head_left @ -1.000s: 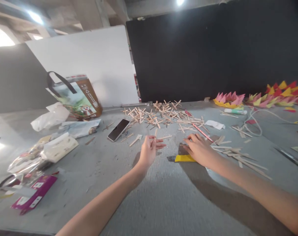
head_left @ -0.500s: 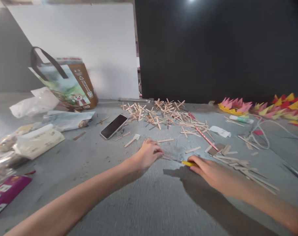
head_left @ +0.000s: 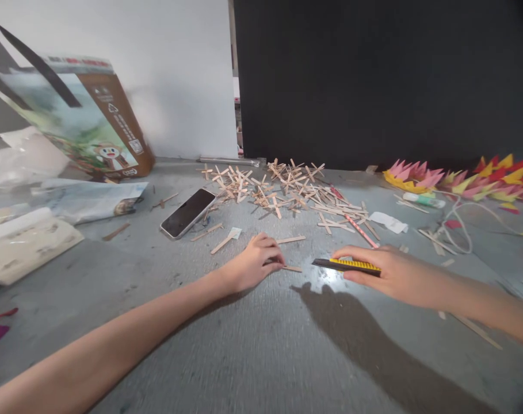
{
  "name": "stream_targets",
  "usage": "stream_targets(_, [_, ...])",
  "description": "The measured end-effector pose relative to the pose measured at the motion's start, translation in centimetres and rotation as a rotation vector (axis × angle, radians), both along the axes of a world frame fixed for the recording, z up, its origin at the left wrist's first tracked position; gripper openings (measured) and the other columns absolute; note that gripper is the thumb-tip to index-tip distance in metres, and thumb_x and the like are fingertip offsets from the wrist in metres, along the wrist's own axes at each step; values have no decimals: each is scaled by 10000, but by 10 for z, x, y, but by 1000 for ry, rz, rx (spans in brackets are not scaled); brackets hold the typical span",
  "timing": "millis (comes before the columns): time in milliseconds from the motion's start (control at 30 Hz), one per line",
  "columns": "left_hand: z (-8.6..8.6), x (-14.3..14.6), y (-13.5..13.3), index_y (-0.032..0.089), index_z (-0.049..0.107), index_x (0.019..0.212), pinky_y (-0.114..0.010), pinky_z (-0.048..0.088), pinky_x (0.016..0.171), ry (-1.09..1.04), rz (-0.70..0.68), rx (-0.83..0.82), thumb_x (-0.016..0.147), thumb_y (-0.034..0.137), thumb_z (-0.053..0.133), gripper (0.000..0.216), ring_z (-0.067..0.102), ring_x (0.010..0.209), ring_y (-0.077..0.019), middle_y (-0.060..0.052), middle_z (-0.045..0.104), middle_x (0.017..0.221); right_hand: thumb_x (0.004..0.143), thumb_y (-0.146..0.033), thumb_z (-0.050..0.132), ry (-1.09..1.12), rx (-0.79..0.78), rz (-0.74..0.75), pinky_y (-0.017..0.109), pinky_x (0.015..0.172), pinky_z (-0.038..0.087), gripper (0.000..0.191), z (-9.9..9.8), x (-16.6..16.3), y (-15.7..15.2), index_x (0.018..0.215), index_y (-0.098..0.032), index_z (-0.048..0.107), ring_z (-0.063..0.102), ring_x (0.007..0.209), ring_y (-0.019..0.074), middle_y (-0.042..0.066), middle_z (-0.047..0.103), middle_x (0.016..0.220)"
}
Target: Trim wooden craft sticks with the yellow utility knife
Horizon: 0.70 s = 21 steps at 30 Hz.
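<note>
My left hand (head_left: 261, 261) rests on the grey table, its fingers closed on a thin wooden craft stick (head_left: 293, 268) whose free end points right. To the right, my right hand (head_left: 390, 270) grips a yellow and black utility knife (head_left: 351, 265), raised above the table. The knife's tip points left toward the stick, with a gap between them. Just beyond my left hand lie another loose craft stick (head_left: 292, 239) and one with a scrap of paper at its end (head_left: 225, 241).
A pile of crossed craft sticks (head_left: 261, 187) lies toward the back. Left are a phone (head_left: 189, 213), a printed bag (head_left: 92, 121) and plastic packets (head_left: 28, 241). A red pencil (head_left: 360, 231), glue stick (head_left: 424, 200), white cable (head_left: 459, 230) and folded paper crowns (head_left: 412, 175) are right.
My right hand has drawn the knife up and to the right, away from the stick, and turned it. My left hand stays on the stick. The view has shifted slightly.
</note>
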<state>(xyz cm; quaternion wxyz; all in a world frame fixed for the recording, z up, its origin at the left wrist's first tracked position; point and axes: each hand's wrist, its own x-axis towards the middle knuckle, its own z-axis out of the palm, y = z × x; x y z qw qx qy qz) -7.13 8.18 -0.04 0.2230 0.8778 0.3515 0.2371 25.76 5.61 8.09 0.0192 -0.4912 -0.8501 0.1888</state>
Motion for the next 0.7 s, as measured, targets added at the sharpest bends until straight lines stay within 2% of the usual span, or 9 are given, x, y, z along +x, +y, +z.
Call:
stream_targets(67, [-1,7,-15,191,710,1199,-477,474,1076,67,97,140,1068,286,477,283,581,1198,-272,-130,667,1228,1018,-552,513,9,26,44,338,724,530,410,1,-5,4,1349,-386,688,687,723,228,19,771,854])
stream_targets(133, [-4,18,-37,188,560,1457,-584,469,1076,172,242,237,1062,336,468,432,548,1304,-359,-196,588,1420,1025,-513,509,35,44,69,365,779,552,417,3,-11,8,1390,-394,672,703,732,227,24,795,901])
stream_targets(200, [-10,29,-59,200,466,1549,-649,451,1088,242,294,267,1042,441,501,562,464,1420,-444,-236,498,1537,1027,-476,518,58,47,81,381,837,565,424,5,-18,13,1424,-407,654,724,755,224,23,813,947])
stream_targets(300, [-18,34,-76,166,463,1551,-646,424,1139,275,272,234,1050,405,471,555,350,1523,-461,-249,447,1589,1029,-430,540,60,44,114,381,885,575,414,3,-26,22,1426,-429,657,760,852,234,9,826,1059])
stream_targets(400, [-18,29,-74,182,470,1549,-630,355,1214,288,171,188,1065,300,405,503,269,1581,-401,-217,406,1634,1038,-381,532,42,55,175,387,911,583,414,-4,-31,28,1430,-448,648,767,1020,254,-10,788,1249])
stream_targets(500, [-13,24,-72,215,453,1563,-657,302,1237,279,127,190,1061,295,415,509,216,1604,-371,-188,357,1673,1066,-337,490,50,54,225,402,985,568,431,-11,-36,28,1464,-453,608,719,1198,256,-30,698,1417])
stream_targets(600, [-12,25,-77,230,480,1544,-675,388,1173,294,191,189,1052,290,433,498,364,1538,-393,-195,383,1657,1071,-322,509,94,36,258,389,1024,555,471,-19,-42,25,1529,-430,538,687,1265,250,-20,661,1467])
stream_targets(700, [-18,28,-85,206,498,1530,-639,461,1129,281,231,205,1053,285,424,489,500,1444,-388,-213,477,1586,1070,-299,515,127,27,286,375,996,565,470,-26,-46,24,1521,-426,549,722,1200,242,-7,690,1431])
